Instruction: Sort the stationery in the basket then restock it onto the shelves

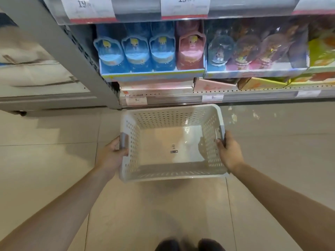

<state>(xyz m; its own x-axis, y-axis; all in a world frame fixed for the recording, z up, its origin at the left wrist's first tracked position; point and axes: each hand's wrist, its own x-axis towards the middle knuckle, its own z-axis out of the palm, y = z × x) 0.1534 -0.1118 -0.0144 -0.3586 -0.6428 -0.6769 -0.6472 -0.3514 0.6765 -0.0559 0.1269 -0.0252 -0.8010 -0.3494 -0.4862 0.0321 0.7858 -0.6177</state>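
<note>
A white perforated plastic basket (pixel 172 174) hangs above the tiled floor in front of the shelves. Only a small label shows on its bottom; no stationery lies inside. My left hand (pixel 113 154) grips the grey handle on its left rim. My right hand (pixel 229 151) grips the grey handle on its right rim. Ahead, the shelf (pixel 181 96) carries blue packaged items (pixel 135 53) in a row, a pink one (pixel 190 51) beside them, and clear-wrapped colourful packs (pixel 250 51) to the right.
The grey shelf upright (pixel 59 42) slants down the left side. Price tags (pixel 184 6) hang on the upper shelf edge. A low grey unit (pixel 36 87) stands at the left. Beige floor tiles (pixel 154 214) stretch below the basket, with my shoes (pixel 188 245) at the bottom edge.
</note>
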